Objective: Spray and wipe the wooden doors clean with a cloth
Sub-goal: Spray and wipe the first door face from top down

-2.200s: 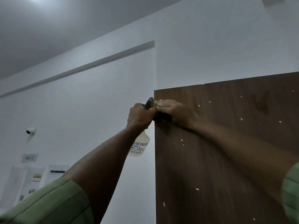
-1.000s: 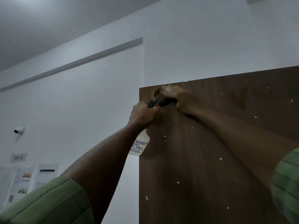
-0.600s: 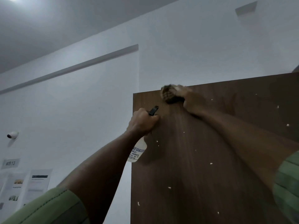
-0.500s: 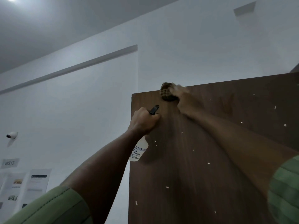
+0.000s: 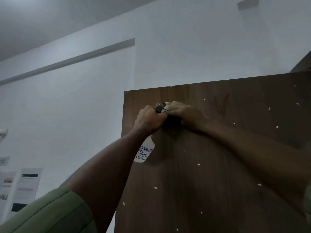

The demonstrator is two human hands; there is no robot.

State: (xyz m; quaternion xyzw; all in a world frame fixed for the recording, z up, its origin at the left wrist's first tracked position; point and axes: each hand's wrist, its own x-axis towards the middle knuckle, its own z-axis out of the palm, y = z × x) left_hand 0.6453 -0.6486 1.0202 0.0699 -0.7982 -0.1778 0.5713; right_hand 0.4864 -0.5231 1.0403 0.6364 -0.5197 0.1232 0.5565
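A dark brown wooden door (image 5: 218,165), dotted with small white flecks, fills the right half of the view. My left hand (image 5: 148,120) grips the trigger head of a white spray bottle (image 5: 144,152), whose black nozzle pokes out above my knuckles. The labelled bottle body hangs below my fist, close to the door's left edge. My right hand (image 5: 183,111) holds a dark cloth (image 5: 171,122) against the door a little below its top edge, right beside my left hand. Most of the cloth is hidden under my palm.
A white wall rises behind and left of the door. Low on the left wall are a small security camera (image 5: 2,132), a number sign and printed notices (image 5: 25,185). A grey strip (image 5: 67,62) runs along the wall higher up.
My right hand has slid the cloth down from the door's top edge and now sits against my left hand. The left hand and bottle have stayed roughly where they were.
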